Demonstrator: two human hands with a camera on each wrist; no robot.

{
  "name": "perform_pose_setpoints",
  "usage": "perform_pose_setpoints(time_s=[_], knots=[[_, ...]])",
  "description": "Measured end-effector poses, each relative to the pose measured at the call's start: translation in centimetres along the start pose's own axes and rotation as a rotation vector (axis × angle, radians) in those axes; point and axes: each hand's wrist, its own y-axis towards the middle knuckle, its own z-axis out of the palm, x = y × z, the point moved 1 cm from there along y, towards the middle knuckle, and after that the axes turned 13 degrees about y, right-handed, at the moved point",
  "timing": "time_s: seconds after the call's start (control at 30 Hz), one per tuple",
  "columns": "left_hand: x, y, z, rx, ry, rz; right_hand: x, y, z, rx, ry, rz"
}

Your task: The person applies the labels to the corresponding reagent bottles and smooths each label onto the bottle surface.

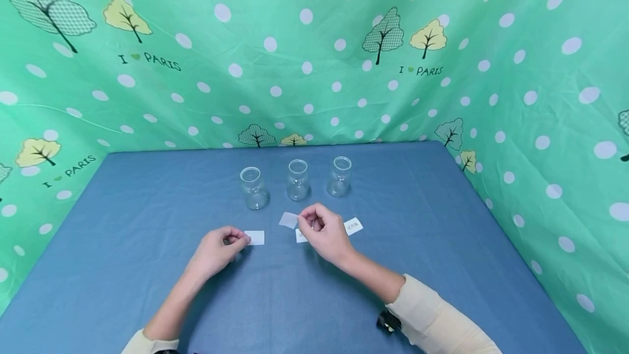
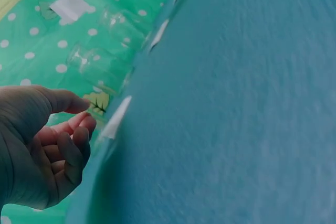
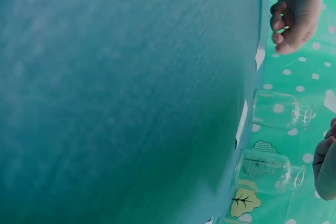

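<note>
My right hand [image 1: 325, 232] pinches a small, thin white slip [image 1: 288, 220] by its edge, above the table. The slip [image 2: 71, 7] also shows in the left wrist view. Below that hand lies a white label [image 1: 301, 236], partly hidden, with dark writing. Another written label [image 1: 353, 226] lies to its right. My left hand [image 1: 218, 250] hovers by a white label [image 1: 255, 237] on the table. In the left wrist view its fingers [image 2: 79, 135] are loosely curved, thumb and fingertips slightly apart, holding nothing.
Three open glass jars stand in a row behind the hands: a left jar [image 1: 254, 189], a middle jar [image 1: 297, 181] and a right jar [image 1: 339, 177]. A blue cloth [image 1: 123, 223] covers the table. Green dotted curtains [image 1: 295, 59] hang at the back and sides.
</note>
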Motion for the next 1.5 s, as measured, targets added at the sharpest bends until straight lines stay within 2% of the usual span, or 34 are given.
perform_pose_setpoints(time_s=[0.17,0.47,0.57,0.67,0.9,1.1,1.3,1.5], knots=[[-1.2,-0.3,-0.3,-0.013,-0.025,0.039,2.2,-0.1,0.0,-0.003,-0.003,-0.016],[-3.2,-1.2,-0.4,-0.001,-0.096,0.067,0.7,-0.1,0.1,-0.021,-0.026,-0.058],[-4.0,-1.6,-0.4,-0.004,-0.11,0.086,-0.6,0.0,0.0,-0.029,-0.047,-0.104],[-4.7,-1.9,-0.3,-0.005,-0.122,0.1,-1.0,0.0,0.0,-0.031,-0.098,-0.185],[-5.8,-2.0,-0.1,-0.02,-0.151,0.095,-1.0,0.1,0.2,-0.031,-0.241,-0.445],[-6.4,-2.2,-0.1,-0.009,-0.204,0.121,-0.8,0.2,0.2,-0.011,-0.3,-0.574],[-7.2,-2.5,-0.2,-0.016,-0.262,0.149,-0.4,0.2,0.3,0.019,-0.429,-0.698],[-7.6,-2.5,-0.3,-0.029,-0.319,0.126,0.0,0.2,0.4,0.035,-0.533,-0.802]])
